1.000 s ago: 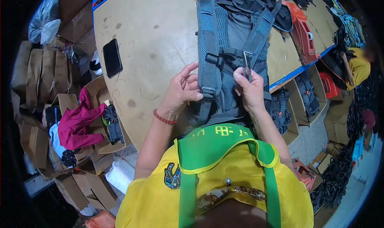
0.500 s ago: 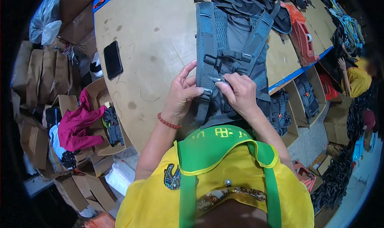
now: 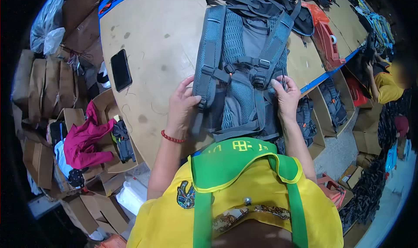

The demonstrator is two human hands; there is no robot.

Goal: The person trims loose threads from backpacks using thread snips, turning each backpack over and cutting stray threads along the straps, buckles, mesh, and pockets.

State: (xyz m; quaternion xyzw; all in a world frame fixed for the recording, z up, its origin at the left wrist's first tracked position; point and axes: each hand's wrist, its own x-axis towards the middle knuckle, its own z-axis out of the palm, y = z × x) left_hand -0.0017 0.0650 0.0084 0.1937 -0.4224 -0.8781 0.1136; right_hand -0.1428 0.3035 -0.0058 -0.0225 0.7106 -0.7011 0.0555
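A grey-blue backpack point(image 3: 244, 91) lies on the table point(image 3: 148, 52), its padded mesh shoulder straps facing up. My left hand point(image 3: 180, 108), with a red bead bracelet point(image 3: 173, 137) at the wrist, pinches the lower left edge of the left shoulder strap point(image 3: 209, 56) beside its buckle. At the pack's right side, my right hand point(image 3: 287, 95) has thumb and forefinger close together around a small metal tool, mostly hidden by the fingers. Between the hands, black buckles point(image 3: 258, 79) and webbing cross the pack.
A phone point(image 3: 121, 70) lies at the table's left. Black straps point(image 3: 257, 4) are heaped beyond the pack, with a red tape dispenser point(image 3: 328, 43) to the right. Boxes holding backpacks point(image 3: 333, 98) stand beside the table. Another person point(image 3: 387, 85) is at the far right.
My left hand has moved left with the shoulder strap, which now spreads outward. My right hand has withdrawn from that strap to the pack's right side.
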